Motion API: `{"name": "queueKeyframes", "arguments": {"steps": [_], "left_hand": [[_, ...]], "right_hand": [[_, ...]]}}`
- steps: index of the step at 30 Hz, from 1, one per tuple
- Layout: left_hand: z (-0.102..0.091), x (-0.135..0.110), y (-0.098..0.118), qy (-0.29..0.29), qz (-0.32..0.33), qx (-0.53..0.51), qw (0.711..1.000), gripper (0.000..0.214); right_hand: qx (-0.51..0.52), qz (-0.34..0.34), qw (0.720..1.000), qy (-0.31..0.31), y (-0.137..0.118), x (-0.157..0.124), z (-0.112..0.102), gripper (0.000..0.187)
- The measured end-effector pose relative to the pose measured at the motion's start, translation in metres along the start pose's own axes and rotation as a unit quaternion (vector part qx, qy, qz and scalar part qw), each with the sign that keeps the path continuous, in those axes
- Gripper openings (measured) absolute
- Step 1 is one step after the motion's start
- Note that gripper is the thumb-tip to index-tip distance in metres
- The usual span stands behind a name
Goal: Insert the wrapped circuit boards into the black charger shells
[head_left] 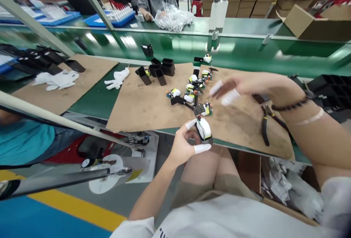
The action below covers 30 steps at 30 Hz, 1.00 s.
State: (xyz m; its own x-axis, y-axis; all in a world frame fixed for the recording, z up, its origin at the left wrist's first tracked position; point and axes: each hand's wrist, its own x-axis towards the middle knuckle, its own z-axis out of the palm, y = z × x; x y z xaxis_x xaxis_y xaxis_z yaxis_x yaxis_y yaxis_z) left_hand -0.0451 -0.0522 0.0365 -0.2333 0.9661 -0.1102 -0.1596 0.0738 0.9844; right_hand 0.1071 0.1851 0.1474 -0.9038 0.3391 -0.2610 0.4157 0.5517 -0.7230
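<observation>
My left hand (185, 143), with white finger cots, pinches a small white and yellow component on a dark base (204, 130) at the near edge of the brown cardboard mat (142, 102). My right hand (244, 86) hovers over the mat with fingers stretched out, blurred, holding nothing I can see. Just to its left lies a cluster of several similar small components (192, 90). Several black plastic housings (156, 70) stand at the back of the mat.
Black pliers (265, 121) lie on the mat at right. White gloves (118, 79) rest on the green belt. Another cardboard mat (68, 91) lies left. Other people sit across the conveyor; cardboard boxes (307, 22) stack at back right. A white bottle (218, 11) stands there.
</observation>
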Motion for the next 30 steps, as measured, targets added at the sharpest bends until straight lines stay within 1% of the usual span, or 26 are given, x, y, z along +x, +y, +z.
{"name": "queueKeyframes", "arguments": {"steps": [1,2,3,4,6,8,9,10,11,12,13,15,17,18,19,20,21,23,24,25,26,28,30], "left_hand": [[-0.006,0.002,0.002,0.008,0.000,-0.008,1.000,0.086],[-0.012,0.003,0.004,0.016,0.002,-0.012,1.000,0.085],[-0.017,0.004,0.005,0.024,0.005,-0.011,1.000,0.083],[-0.021,0.005,0.005,0.035,0.009,-0.008,0.999,0.080],[-0.027,0.007,0.004,0.051,0.015,0.005,0.999,0.072],[-0.030,0.009,0.004,0.057,0.018,0.018,0.998,0.064],[-0.031,0.010,0.005,0.054,0.017,0.025,0.998,0.062],[-0.032,0.010,0.005,0.052,0.015,0.033,0.998,0.061],[-0.033,0.010,0.006,0.052,0.015,0.040,0.998,0.060],[-0.033,0.010,0.007,0.053,0.014,0.046,0.997,0.059],[-0.033,0.010,0.007,0.055,0.015,0.051,0.997,0.057],[-0.032,0.010,0.005,0.054,0.027,0.059,0.996,0.052],[-0.027,0.009,0.001,0.043,0.051,0.065,0.996,0.053],[-0.024,0.008,-0.002,0.036,0.064,0.065,0.995,0.056],[-0.020,0.008,-0.003,0.028,0.075,0.064,0.995,0.060],[-0.015,0.006,-0.005,0.020,0.082,0.062,0.995,0.064],[-0.011,0.005,-0.005,0.013,0.087,0.058,0.994,0.067],[-0.001,0.001,-0.005,0.001,0.093,0.053,0.994,0.069],[0.004,-0.002,-0.004,-0.003,0.097,0.050,0.994,0.069],[0.008,-0.005,-0.003,-0.009,0.100,0.047,0.994,0.069],[0.012,-0.009,-0.002,-0.014,0.103,0.043,0.994,0.069],[0.021,-0.017,0.000,-0.029,0.108,0.040,0.993,0.068],[0.028,-0.025,0.003,-0.052,0.108,0.041,0.992,0.067]], "right_hand": [[-0.055,0.040,0.995,0.073,0.009,0.030,-0.022,0.033],[-0.113,0.077,0.976,0.170,0.019,0.062,-0.040,0.033],[-0.140,0.083,0.961,0.222,0.029,0.094,-0.055,0.039],[-0.155,0.088,0.951,0.254,0.038,0.127,-0.064,0.044],[-0.169,0.093,0.937,0.290,0.051,0.183,-0.072,0.049],[-0.174,0.092,0.932,0.303,0.058,0.222,-0.071,0.042],[-0.176,0.087,0.932,0.303,0.060,0.233,-0.070,0.036],[-0.178,0.077,0.934,0.301,0.061,0.238,-0.069,0.031],[-0.180,0.065,0.935,0.297,0.064,0.238,-0.071,0.029],[-0.183,0.051,0.937,0.293,0.067,0.231,-0.073,0.029],[-0.186,0.037,0.939,0.288,0.071,0.219,-0.077,0.030],[-0.197,0.011,0.943,0.267,0.079,0.177,-0.082,0.028],[-0.216,-0.004,0.950,0.226,0.082,0.118,-0.077,0.020],[-0.225,0.008,0.954,0.200,0.079,0.085,-0.069,0.017],[-0.225,0.017,0.955,0.192,0.074,0.051,-0.057,0.026],[-0.225,0.025,0.956,0.189,0.066,0.018,-0.041,0.038],[-0.222,0.023,0.955,0.195,0.055,-0.014,-0.022,0.043],[-0.158,-0.019,0.955,0.251,0.028,-0.067,0.023,0.035],[-0.114,-0.034,0.957,0.265,0.015,-0.087,0.048,0.030],[-0.070,-0.045,0.958,0.273,0.002,-0.103,0.072,0.026],[-0.035,-0.057,0.955,0.288,-0.008,-0.114,0.095,0.027],[0.032,-0.092,0.947,0.305,-0.022,-0.127,0.134,0.038],[0.090,-0.137,0.932,0.324,-0.026,-0.129,0.163,0.054]]}}
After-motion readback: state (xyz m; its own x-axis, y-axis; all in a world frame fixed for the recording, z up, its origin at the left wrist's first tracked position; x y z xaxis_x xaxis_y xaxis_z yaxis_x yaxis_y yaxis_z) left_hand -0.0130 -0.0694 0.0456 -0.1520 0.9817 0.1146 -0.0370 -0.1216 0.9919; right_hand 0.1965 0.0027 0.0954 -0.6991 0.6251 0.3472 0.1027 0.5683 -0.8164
